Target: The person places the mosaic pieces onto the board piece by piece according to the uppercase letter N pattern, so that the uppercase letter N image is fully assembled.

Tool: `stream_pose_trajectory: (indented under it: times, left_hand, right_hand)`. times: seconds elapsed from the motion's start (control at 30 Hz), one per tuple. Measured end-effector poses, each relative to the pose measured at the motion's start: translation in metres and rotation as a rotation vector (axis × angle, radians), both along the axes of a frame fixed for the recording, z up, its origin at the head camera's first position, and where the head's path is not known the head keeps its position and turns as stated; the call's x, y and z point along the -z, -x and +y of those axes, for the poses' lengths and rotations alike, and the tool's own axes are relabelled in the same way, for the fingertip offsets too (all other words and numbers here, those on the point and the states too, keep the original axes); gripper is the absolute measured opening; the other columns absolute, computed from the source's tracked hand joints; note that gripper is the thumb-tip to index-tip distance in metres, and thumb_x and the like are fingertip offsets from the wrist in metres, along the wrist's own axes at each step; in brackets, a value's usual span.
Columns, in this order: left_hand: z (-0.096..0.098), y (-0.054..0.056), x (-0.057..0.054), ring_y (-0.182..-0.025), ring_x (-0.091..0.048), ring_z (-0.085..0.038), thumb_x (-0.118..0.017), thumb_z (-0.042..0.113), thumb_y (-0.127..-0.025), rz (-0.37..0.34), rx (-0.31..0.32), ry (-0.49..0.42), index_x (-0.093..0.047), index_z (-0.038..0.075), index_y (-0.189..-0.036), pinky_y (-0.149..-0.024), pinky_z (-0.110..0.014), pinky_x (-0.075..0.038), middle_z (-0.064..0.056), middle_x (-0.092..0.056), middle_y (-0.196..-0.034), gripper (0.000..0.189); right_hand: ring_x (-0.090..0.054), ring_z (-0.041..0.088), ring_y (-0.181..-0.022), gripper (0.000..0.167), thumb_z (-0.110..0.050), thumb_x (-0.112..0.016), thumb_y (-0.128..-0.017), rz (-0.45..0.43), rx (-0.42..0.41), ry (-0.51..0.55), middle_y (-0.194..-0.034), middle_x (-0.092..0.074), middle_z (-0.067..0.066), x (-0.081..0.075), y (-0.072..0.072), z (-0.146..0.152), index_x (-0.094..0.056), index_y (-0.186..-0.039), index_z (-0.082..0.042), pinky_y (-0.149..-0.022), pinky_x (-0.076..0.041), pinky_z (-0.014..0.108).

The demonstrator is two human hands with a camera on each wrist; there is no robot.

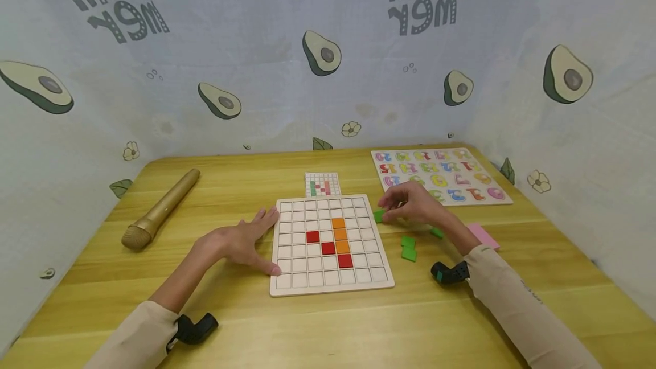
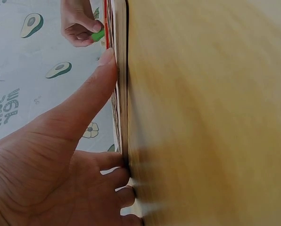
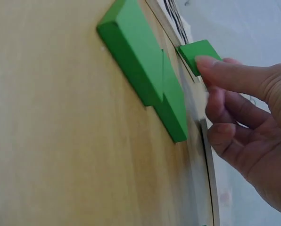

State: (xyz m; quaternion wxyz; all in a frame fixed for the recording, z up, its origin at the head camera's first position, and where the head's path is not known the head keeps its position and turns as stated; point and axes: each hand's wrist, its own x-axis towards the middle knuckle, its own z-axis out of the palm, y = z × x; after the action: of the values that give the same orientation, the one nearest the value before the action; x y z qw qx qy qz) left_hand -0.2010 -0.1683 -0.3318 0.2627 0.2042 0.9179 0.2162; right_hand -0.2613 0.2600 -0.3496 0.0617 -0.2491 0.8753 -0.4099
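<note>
My right hand [image 1: 412,204] pinches a green square tile [image 3: 199,54] between thumb and fingers, just off the right edge of the white grid board [image 1: 299,279]. Along the board's left edge my left hand [image 1: 241,244] lies with fingers spread, its thumb on the lower left corner. Red tiles [image 1: 328,248] form a diagonal on the board, and a column of orange tiles [image 1: 339,234] stands beside them. Two overlapping green tiles [image 1: 408,248] lie on the table below my right hand, with another green tile [image 1: 437,233] near the forearm.
A small pattern card [image 1: 322,177] sits behind the board. At the back right is a number puzzle board [image 1: 446,177]. A pink piece [image 1: 483,236] is partly hidden by my right forearm. A gold microphone [image 1: 161,209] lies at the left on the wooden table [image 1: 318,329].
</note>
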Motion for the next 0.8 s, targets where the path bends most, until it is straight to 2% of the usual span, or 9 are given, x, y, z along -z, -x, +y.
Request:
stream_pose_trajectory:
  times: [0.13,0.4,0.8]
  left_hand:
    - [0.001,0.001,0.001,-0.156,-0.002,-0.067,-0.088,0.059,-0.086,0.001,0.011,-0.005,-0.003,0.014,-0.175,-0.123,-0.078,-0.013,-0.019,0.006,-0.180,0.132]
    - [0.003,0.000,-0.001,-0.155,-0.004,-0.068,-0.088,0.058,-0.086,0.005,0.011,0.007,-0.003,0.014,-0.175,-0.122,-0.079,-0.015,-0.020,0.005,-0.180,0.131]
    - [0.001,-0.001,0.000,-0.156,-0.003,-0.067,-0.088,0.058,-0.086,0.006,0.007,0.001,-0.002,0.013,-0.175,-0.123,-0.078,-0.012,-0.021,0.006,-0.180,0.132]
  right_hand:
    - [-0.071,0.020,-0.084,0.017,-0.002,-0.085,-0.092,-0.019,0.022,-0.007,-0.098,-0.080,0.015,-0.001,-0.001,0.000,-0.081,-0.107,0.005,-0.073,-0.055,0.025]
    - [-0.067,0.018,-0.070,0.014,-0.005,-0.081,-0.097,-0.078,0.072,0.035,-0.098,-0.082,0.016,-0.005,-0.003,-0.003,-0.083,-0.107,0.004,-0.069,-0.055,0.026]
    - [-0.072,0.017,-0.075,0.014,-0.005,-0.079,-0.099,-0.110,0.066,0.060,-0.100,-0.082,0.015,-0.011,-0.002,-0.025,-0.083,-0.108,0.004,-0.075,-0.056,0.024]
